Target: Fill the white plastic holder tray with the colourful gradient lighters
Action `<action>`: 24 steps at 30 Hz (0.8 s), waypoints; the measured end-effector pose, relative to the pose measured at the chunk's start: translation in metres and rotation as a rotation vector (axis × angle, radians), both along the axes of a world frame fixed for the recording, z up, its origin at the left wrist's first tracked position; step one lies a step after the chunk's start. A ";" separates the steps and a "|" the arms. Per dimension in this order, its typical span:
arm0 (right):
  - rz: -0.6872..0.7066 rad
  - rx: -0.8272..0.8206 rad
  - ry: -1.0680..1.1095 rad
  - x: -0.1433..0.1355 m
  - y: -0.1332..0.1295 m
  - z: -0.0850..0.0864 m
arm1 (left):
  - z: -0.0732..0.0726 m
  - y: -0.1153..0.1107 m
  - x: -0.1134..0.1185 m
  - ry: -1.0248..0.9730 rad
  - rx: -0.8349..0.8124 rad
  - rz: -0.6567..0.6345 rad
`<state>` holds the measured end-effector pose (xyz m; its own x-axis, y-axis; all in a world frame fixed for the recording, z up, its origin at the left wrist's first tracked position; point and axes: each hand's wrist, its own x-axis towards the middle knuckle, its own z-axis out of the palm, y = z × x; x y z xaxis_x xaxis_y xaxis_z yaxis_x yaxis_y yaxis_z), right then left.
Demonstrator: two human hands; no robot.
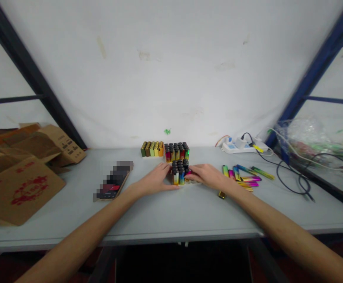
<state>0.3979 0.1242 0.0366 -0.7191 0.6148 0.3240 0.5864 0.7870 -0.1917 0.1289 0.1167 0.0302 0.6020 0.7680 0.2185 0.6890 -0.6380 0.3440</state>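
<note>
Upright cigarette lighters (179,177) with black tops and shiny coloured bodies stand packed in a small block at the middle of the table. My left hand (156,179) is curved around the block's left side, fingers at its back left and thumb along its front. At the block's right side, my right hand (207,175) pinches a magenta lighter (189,173) in its fingertips; the fingers partly hide it. Beneath that hand, a pale holder (192,181) shows in part. Several loose metallic lighters (249,179) lie flat to the right of my right hand.
Behind stand a block of black-topped lighters (176,151) and a block of gold-topped ones (152,149), near the wall. A phone (115,181) and cardboard boxes (24,184) lie left. A power strip (242,146), black cable (289,190) and clear plastic bag (304,135) are right.
</note>
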 end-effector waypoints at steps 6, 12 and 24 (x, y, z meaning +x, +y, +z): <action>-0.078 0.029 -0.074 -0.003 -0.001 0.004 | 0.001 -0.001 0.000 -0.015 -0.003 -0.001; 0.011 -0.234 0.047 0.021 0.006 0.019 | 0.001 0.000 -0.001 -0.005 -0.018 0.001; -0.493 -0.153 -0.159 0.032 0.019 0.005 | 0.000 0.001 0.000 -0.006 -0.013 0.023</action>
<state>0.4298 0.1435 0.0419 -0.3661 0.9234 0.1149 0.9104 0.3810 -0.1614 0.1285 0.1180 0.0303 0.5827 0.7846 0.2118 0.7015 -0.6172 0.3562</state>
